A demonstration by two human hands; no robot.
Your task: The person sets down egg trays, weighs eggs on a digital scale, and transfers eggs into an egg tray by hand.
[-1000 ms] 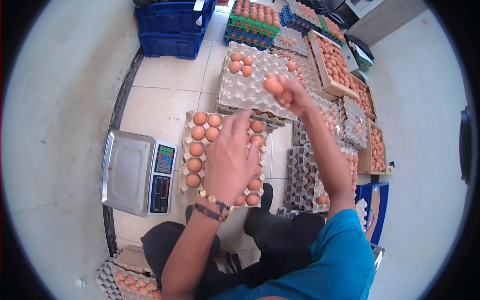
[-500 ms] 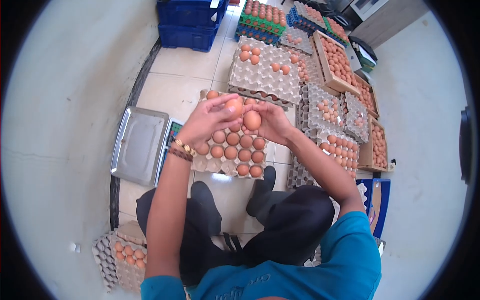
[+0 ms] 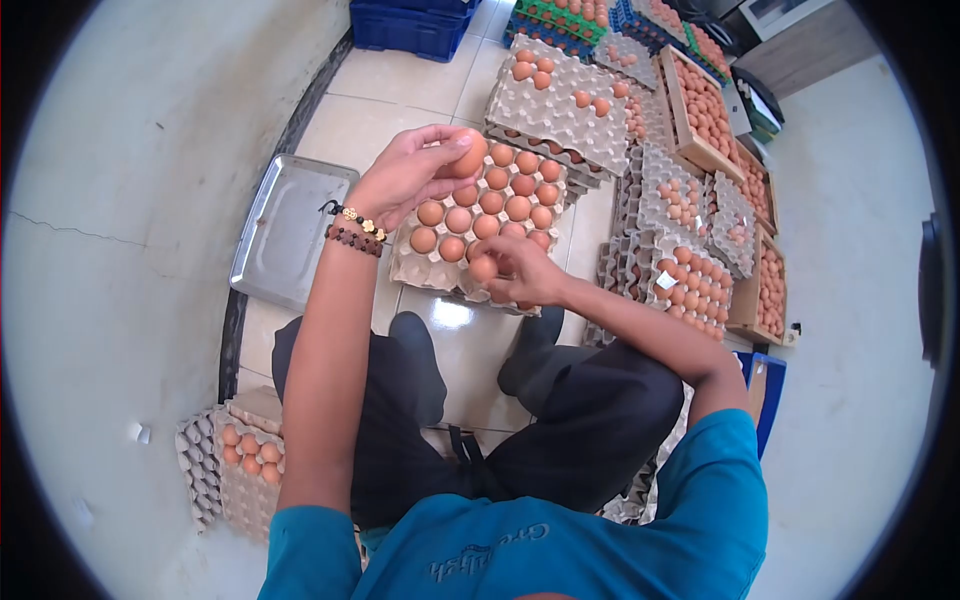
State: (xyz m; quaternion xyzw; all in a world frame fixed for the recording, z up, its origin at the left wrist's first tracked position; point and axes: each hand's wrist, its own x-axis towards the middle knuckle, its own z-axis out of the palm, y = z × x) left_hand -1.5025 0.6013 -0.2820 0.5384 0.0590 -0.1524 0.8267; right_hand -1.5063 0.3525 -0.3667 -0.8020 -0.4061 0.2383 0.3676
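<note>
My left hand (image 3: pixel 415 175) holds a brown egg (image 3: pixel 469 154) up above the back left part of a grey carton tray (image 3: pixel 420 268). Brown eggs fill much of this tray in rows. Low at the tray's near right part, my right hand (image 3: pixel 522 272) has its fingers round another egg (image 3: pixel 483 268). Just behind stands a stack of trays (image 3: pixel 545 107) whose top one bears two small groups of eggs. Part of the front tray is hidden under my hands.
A metal scale pan (image 3: pixel 295 232) lies at the left. Stacked egg trays (image 3: pixel 690 285) and a wooden crate of eggs (image 3: pixel 705 120) line the right side. Blue crates (image 3: pixel 415 25) are at the back. Another egg tray (image 3: pixel 250 480) sits at the lower left.
My hands, close together half a second ago, have moved apart; my right hand came down to the tray's near side with its egg. Earlier it was over the back stack, where two more eggs now sit.
</note>
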